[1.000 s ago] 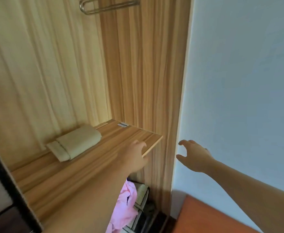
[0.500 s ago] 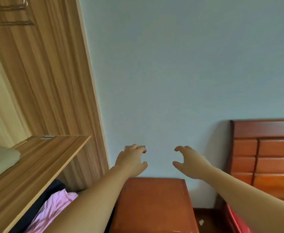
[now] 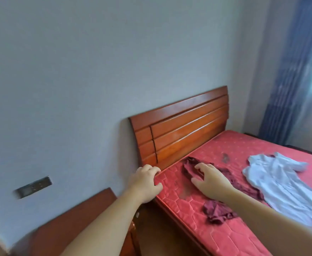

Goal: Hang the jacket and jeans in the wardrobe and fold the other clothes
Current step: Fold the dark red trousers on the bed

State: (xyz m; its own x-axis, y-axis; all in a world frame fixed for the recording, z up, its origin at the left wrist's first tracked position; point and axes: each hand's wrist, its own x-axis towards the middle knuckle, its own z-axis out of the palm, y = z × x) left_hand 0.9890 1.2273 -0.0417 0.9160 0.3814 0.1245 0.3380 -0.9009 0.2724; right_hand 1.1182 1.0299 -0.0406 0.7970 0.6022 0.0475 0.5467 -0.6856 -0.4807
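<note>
head view has swung from wardrobe to bed (image 3: 216, 228); left hand (image 3: 146, 183) and right hand (image 3: 211, 180), both loosely curled and empty, reach toward maroon garment (image 3: 243, 183) beside white shirt (image 3: 280, 180), so folding looks next.

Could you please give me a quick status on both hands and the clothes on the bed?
Left hand empty at mattress edge. Right hand open, over maroon garment. White shirt spread beside it, unfolded. Nothing blocking.

View swung from wardrobe to bed (image 3: 216, 228); both hands empty, outstretched.
</note>
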